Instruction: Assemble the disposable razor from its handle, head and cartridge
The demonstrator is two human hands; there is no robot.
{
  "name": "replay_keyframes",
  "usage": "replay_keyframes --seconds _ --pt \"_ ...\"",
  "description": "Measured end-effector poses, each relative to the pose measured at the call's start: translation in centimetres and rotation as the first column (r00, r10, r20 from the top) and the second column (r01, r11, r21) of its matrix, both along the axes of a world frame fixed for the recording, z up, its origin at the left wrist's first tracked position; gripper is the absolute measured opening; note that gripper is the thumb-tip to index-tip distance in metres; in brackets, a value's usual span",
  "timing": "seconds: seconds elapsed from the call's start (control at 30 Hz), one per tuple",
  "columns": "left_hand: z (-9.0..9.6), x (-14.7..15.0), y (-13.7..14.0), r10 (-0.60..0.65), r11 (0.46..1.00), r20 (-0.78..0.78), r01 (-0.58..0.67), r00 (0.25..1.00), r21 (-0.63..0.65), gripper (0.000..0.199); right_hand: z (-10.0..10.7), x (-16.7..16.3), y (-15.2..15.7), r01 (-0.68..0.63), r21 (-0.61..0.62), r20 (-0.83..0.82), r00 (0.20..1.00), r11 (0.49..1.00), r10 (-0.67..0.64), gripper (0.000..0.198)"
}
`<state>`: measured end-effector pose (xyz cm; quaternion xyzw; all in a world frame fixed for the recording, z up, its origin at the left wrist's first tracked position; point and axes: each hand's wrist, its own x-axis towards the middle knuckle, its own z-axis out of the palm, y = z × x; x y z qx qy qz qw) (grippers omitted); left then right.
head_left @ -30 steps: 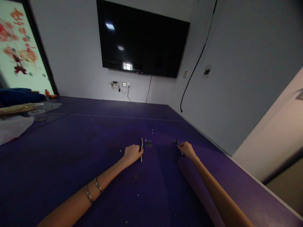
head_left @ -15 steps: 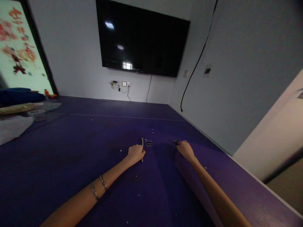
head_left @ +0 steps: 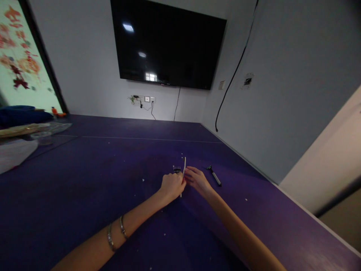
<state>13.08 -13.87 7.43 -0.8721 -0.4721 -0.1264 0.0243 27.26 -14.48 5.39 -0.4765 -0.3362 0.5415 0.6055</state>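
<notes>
My left hand (head_left: pixel 172 185) is closed around a thin, pale, flat card-like piece (head_left: pixel 184 164), held upright and seen nearly edge-on. My right hand (head_left: pixel 198 180) is beside its right face, fingers stretched out and seeming to touch it; the thumb is mostly hidden. Just behind my left hand, a small clear pack with dark pieces (head_left: pixel 176 169) lies on the purple surface, partly covered. To the right of my right hand, a razor (head_left: pixel 214 175) with a grey and black handle rests on the surface, its head pointing away from me.
The purple surface (head_left: pixel 93 165) carries small white scraps. At the far left are dark blue cloth (head_left: pixel 22 114) and a white plastic bag (head_left: pixel 17 152). A black cable (head_left: pixel 231 81) hangs by the right wall, and a television (head_left: pixel 169 45) is on the back wall.
My right hand has let go of the razor, which now lies on the surface, and has moved left to the card-like piece. My left hand has carried that piece rightward.
</notes>
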Motion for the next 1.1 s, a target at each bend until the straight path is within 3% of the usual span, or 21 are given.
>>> replay_keyframes --seconds 0.1,0.33,0.53,0.6,0.63,0.7,0.73,0.9,1.1 --pt "0.3 0.7 -0.6 -0.032 0.999 0.01 0.032 0.999 -0.006 0.031 0.1 -0.5 -0.3 0.009 0.011 -0.028 1.0 1.0 -0.009 0.037" --pt "0.1 1.9 -1.2 -0.082 0.995 0.046 0.085 0.996 -0.046 0.034 0.3 0.5 -0.9 0.101 0.06 0.153 0.982 0.993 -0.109 0.034" --pt "-0.1 1.9 0.0 -0.21 0.978 0.132 0.205 0.969 0.048 0.032 0.8 4.6 -0.8 0.145 0.107 0.294 0.94 0.984 -0.171 0.03" --pt "-0.4 1.3 1.5 -0.218 0.974 0.128 0.208 0.967 0.089 0.029 1.0 7.5 -0.5 0.2 0.119 0.46 0.857 0.972 -0.233 0.033" --pt "-0.6 0.9 2.4 -0.199 0.978 0.118 0.188 0.973 0.094 0.027 1.1 9.1 -0.3 0.25 0.124 0.57 0.774 0.96 -0.275 0.035" --pt "-1.2 0.1 4.3 -0.158 0.985 0.106 0.149 0.982 0.084 0.029 1.1 12.4 -0.1 0.307 0.12 0.82 0.505 0.944 -0.268 0.039" --pt "-1.7 -0.3 5.2 -0.162 0.985 0.101 0.155 0.982 0.071 0.032 1.0 13.9 -0.1 0.333 0.121 0.854 0.446 0.935 -0.269 0.04" --pt "-4.0 -1.8 8.6 -0.206 0.977 0.105 0.211 0.973 -0.039 0.051 -0.5 18.4 -0.3 0.379 0.081 0.947 0.26 0.922 -0.19 0.025" --pt "-5.2 -2.2 9.7 -0.232 0.97 0.135 0.24 0.963 -0.043 0.051 -2.2 19.1 0.5 0.328 -0.003 0.993 0.109 0.945 -0.035 0.015"
